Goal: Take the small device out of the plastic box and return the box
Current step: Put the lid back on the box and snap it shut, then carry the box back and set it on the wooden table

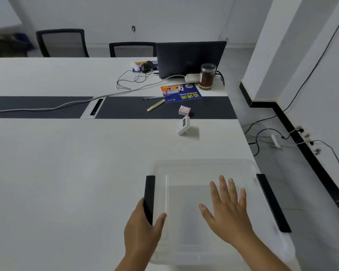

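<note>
**Q:** Where is the device, and how does it point?

**A:** The device [183,125] stands on the table [67,163], outside the box [204,163] and well beyond its far wall. It is propped on a rear stand and leans back, long axis near upright, face turned left.

**Q:** And the box?

**A:** It is clear, and it sits at the table's near right edge. A black handle marks each side: left [149,192], right [272,202]. Its long axis cannot be told from this angle.

**Q:** The hands?

**A:** The left hand [143,227] grips the left handle, thumb inside the wall and fingers outside. The right hand [229,212] is over the box's inside, fingers straight and spread, holding nothing. Whether it touches the floor cannot be told.

**Q:** What lies around?

**A:** Just beyond the device is a small carton [184,110]. Farther on come a yellow cutter [155,105], a pen [155,98], a blue mat [181,92], a jar [206,76] and a laptop [190,59]. Between box and device there is only bare tabletop.
</note>
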A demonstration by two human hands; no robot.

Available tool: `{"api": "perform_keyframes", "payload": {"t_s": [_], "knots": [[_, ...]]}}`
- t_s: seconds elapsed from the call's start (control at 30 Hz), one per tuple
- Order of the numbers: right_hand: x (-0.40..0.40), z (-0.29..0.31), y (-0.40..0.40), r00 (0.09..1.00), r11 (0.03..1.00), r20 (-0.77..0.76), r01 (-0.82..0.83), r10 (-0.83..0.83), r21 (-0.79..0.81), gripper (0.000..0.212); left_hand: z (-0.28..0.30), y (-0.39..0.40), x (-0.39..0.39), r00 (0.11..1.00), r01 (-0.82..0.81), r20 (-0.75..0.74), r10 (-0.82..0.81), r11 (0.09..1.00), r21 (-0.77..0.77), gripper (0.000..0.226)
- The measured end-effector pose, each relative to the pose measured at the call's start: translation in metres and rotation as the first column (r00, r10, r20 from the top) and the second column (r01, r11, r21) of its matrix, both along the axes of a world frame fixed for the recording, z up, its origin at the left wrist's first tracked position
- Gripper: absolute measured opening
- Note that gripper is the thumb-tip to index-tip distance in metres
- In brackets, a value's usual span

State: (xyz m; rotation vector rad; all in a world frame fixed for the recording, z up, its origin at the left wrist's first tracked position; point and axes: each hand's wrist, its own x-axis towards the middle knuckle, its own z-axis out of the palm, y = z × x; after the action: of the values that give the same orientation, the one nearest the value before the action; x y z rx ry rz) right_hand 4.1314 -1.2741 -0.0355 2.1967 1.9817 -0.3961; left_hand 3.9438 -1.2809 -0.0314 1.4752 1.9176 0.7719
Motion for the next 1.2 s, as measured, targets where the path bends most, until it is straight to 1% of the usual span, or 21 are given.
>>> {"api": "perform_keyframes", "payload": {"t_s": [0.03, 0.07, 0.1, 0.13, 0.17, 0.23, 0.27, 0.33, 0.37, 0.43, 0.47, 0.5, 0.57, 0.6, 0.67, 0.77, 0.83, 0.93, 1.0, 1.1, 1.2], "knots": [[-0.001, 0.001, 0.0, 1.0, 1.0, 0.014, -0.013, 0.013, -0.002, 0.088, 0.0, 0.0, 0.0, 1.0, 0.002, 0.008, -0.002, 1.0, 0.002, 0.038], [0.0, 0.001, 0.002, 1.0, 0.999, 0.01, -0.02, 0.02, 0.026, 0.1, 0.001, 0.001, 0.0, 1.0, 0.002, 0.023, -0.002, 1.0, -0.003, 0.038], [0.001, 0.0, 0.004, 0.999, 0.997, -0.027, -0.037, 0.039, 0.072, 0.114, 0.002, 0.001, 0.001, 0.999, -0.002, 0.045, 0.003, 1.0, -0.01, 0.037], [0.001, 0.001, 0.003, 0.997, 0.998, -0.07, -0.02, 0.025, 0.064, 0.122, 0.002, 0.002, 0.0, 0.998, -0.005, 0.065, 0.006, 1.0, -0.018, 0.035], [0.002, 0.003, 0.003, 0.994, 0.998, -0.11, -0.007, 0.013, 0.057, 0.124, 0.001, 0.002, 0.0, 0.997, -0.003, 0.08, 0.005, 1.0, -0.024, 0.032], [0.005, 0.009, 0.002, 0.981, 0.998, -0.195, 0.007, 0.007, 0.07, 0.11, -0.001, 0.001, -0.001, 0.994, 0.001, 0.111, 0.003, 1.0, -0.03, 0.033], [0.008, 0.011, -0.001, 0.967, 0.992, -0.254, 0.055, -0.024, 0.113, 0.099, -0.002, 0.001, -0.002, 0.992, 0.001, 0.126, 0.003, 1.0, -0.03, 0.034], [0.026, 0.012, -0.008, 0.926, 0.935, -0.354, 0.236, -0.134, 0.263, 0.079, -0.004, 0.002, -0.003, 0.989, 0.01, 0.149, -0.006, 1.0, -0.027, 0.036], [0.038, 0.013, -0.013, 0.903, 0.892, -0.375, 0.332, -0.208, 0.305, 0.067, -0.004, 0.002, -0.004, 0.987, 0.015, 0.161, -0.011, 1.0, -0.022, 0.037], [0.059, 0.018, -0.025, 0.864, 0.836, -0.361, 0.463, -0.352, 0.293, 0.053, -0.003, 0.003, -0.004, 0.982, 0.03, 0.187, -0.026, 0.999, -0.014, 0.04], [0.067, 0.022, -0.03, 0.838, 0.825, -0.361, 0.509, -0.409, 0.247, 0.055, -0.002, 0.003, -0.004, 0.979, 0.036, 0.201, -0.031, 0.999, -0.021, 0.043], [0.072, 0.024, -0.035, 0.792, 0.815, -0.394, 0.558, -0.467, 0.155, 0.059, -0.001, 0.003, -0.005, 0.977, 0.039, 0.213, -0.03, 0.998, -0.042, 0.046], [0.077, 0.025, -0.042, 0.643, 0.778, -0.546, 0.628, -0.537, -0.025, 0.063, 0.0, 0.004, -0.005, 0.973, 0.038, 0.229, -0.01, 0.993, -0.115, 0.055], [0.077, 0.024, -0.045, 0.589, 0.766, -0.606, 0.64, -0.534, -0.053, 0.063, 0.0, 0.004, -0.005, 0.973, 0.036, 0.232, -0.002, 0.989, -0.142, 0.058], [0.076, 0.02, -0.048, 0.54, 0.743, -0.676, 0.669, -0.502, -0.017, 0.061, 0.001, 0.004, -0.006, 0.97, 0.035, 0.242, 0.001, 0.989, -0.144, 0.058], [0.075, 0.018, -0.047, 0.53, 0.727, -0.712, 0.685, -0.461, 0.04, 0.058, 0.004, 0.002, -0.009, 0.972, 0.022, 0.236, 0.008, 0.992, -0.125, 0.053], [0.076, 0.023, -0.041, 0.549, 0.741, -0.726, 0.666, -0.414, 0.081, 0.057, 0.007, -0.004, -0.01, 0.971, -0.02, 0.235, 0.05, 0.991, -0.132, 0.055], [0.079, 0.03, -0.024, 0.646, 0.822, -0.708, 0.544, -0.284, 0.168, 0.059, 0.012, -0.02, -0.01, 0.95, -0.131, 0.275, 0.15, 0.987, -0.088, 0.068], [0.075, 0.035, -0.008, 0.686, 0.885, -0.706, 0.425, -0.179, 0.188, 0.06, 0.012, -0.038, -0.008, 0.911, -0.288, 0.298, 0.286, 0.957, -0.039, 0.066], [0.07, 0.037, 0.007, 0.715, 0.953, -0.699, 0.215, -0.005, 0.213, 0.061, 0.011, -0.074, 0.003, 0.815, -0.51, 0.301, 0.496, 0.859, -0.035, 0.066], [0.058, 0.042, 0.002, 0.688, 0.98, -0.709, -0.014, 0.153, 0.198, 0.061, 0.021, -0.13, 0.021, 0.66, -0.707, 0.307, 0.685, 0.705, -0.052, 0.067]]}}
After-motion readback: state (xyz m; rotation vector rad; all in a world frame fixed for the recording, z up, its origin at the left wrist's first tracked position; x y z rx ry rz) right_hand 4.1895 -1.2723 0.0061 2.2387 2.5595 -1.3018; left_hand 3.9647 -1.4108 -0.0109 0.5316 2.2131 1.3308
